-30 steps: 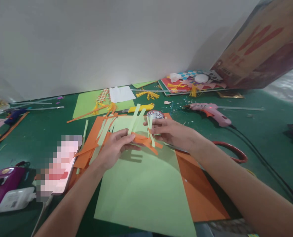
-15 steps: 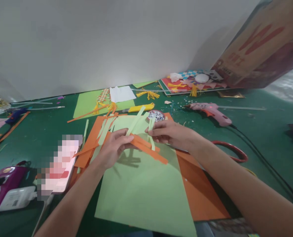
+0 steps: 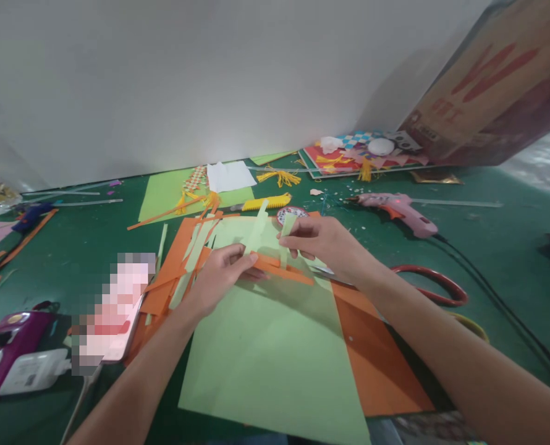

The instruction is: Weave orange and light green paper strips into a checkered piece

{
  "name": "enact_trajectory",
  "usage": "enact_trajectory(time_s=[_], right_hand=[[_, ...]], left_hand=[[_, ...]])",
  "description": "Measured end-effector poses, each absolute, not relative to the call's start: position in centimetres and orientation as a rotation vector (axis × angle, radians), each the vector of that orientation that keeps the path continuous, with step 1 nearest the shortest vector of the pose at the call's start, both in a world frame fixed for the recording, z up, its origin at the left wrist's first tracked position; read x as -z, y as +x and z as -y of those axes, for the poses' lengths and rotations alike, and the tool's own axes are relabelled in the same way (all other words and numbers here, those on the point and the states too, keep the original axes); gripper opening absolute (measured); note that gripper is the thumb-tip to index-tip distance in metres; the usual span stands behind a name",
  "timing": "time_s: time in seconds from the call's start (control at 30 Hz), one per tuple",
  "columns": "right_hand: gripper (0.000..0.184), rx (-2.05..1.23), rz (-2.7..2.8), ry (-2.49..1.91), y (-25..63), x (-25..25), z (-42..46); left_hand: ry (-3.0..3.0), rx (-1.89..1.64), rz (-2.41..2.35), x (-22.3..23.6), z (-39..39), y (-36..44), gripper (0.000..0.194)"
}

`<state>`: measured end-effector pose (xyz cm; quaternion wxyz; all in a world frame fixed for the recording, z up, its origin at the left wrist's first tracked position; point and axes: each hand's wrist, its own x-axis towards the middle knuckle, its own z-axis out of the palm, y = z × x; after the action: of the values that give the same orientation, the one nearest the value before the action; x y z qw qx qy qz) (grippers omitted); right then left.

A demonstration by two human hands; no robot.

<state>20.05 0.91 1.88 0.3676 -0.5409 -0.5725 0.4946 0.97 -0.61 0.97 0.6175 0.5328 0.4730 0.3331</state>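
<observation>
Orange strips, just raised, are pinched by left hand, green strip by right hand at two o'clock; crossing seems squarer.

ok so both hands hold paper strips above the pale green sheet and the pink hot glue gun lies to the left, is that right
The side is wrong: in the head view, the pink hot glue gun lies to the right, not the left. The left hand and right hand do hold paper strips above the pale green sheet.
</observation>
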Motion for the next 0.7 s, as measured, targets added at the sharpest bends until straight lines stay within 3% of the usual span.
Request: enact_trajectory(time_s=[0.47,0.7], right_hand=[[0.023,-1.666,1.147,-1.195,19.9,-1.0,-1.3],[0.021,-1.71,1.111,-1.168,20.5,-0.6,-1.5]], left_hand=[[1.227,-0.714,-1.096,-0.9,0.8,1.0,0.038],[1.224,-0.714,-1.087,-0.7,0.7,0.8,0.033]])
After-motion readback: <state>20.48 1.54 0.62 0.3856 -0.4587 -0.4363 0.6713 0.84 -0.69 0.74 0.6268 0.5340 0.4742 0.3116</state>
